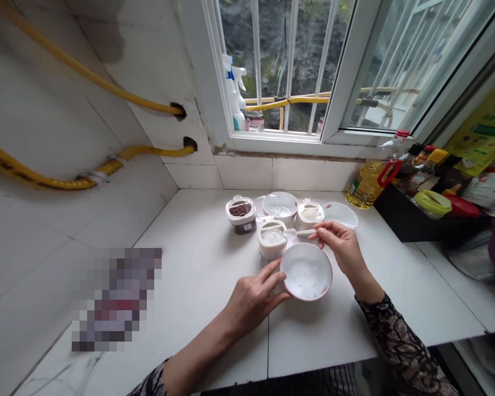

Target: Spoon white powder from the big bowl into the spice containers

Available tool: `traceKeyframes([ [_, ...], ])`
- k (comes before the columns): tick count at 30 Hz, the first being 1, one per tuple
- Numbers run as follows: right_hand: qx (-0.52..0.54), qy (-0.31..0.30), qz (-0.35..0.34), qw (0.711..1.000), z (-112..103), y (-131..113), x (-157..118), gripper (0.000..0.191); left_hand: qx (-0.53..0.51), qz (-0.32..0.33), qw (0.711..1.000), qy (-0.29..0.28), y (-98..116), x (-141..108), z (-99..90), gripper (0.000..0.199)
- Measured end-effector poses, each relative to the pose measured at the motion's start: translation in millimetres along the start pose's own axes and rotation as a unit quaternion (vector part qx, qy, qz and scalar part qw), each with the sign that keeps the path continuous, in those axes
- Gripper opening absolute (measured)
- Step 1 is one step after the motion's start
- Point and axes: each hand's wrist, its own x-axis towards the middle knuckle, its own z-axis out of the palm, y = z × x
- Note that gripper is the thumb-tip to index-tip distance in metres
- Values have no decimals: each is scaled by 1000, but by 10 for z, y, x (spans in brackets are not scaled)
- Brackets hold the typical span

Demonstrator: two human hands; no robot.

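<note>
Pinched at the end of its handle, a white spoon [305, 232] is held by the right hand [340, 245], its scoop pointing left at the right edge of the front jar [269, 251]. The left hand [256, 294] grips the left side of a pink-rimmed white bowl [303, 254], which sits just nearer than that jar and below the spoon; whether it touches the counter I cannot tell.

White tiles cover the counter [322, 341], with a pixelated object [119, 302] at left. A barred window [289, 66] rises behind, and yellow pipes [144, 151] run along the left wall.

White grains or powder fill part of the front jar; the left jar [244, 226] has dark reddish bits, and the right jar [301, 223] something pale. Between those two stands another bowl [291, 213]. Farther right, an oil bottle [365, 184] holds yellow liquid beside a black box [400, 217] crowded with bottles and packets
</note>
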Motion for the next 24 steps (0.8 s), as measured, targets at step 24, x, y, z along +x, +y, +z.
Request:
traceKeyframes([
  [24, -106, -50, -74, 990, -175, 12, -81, 19, 5, 8, 1000, 9, 11, 11, -11, 27],
])
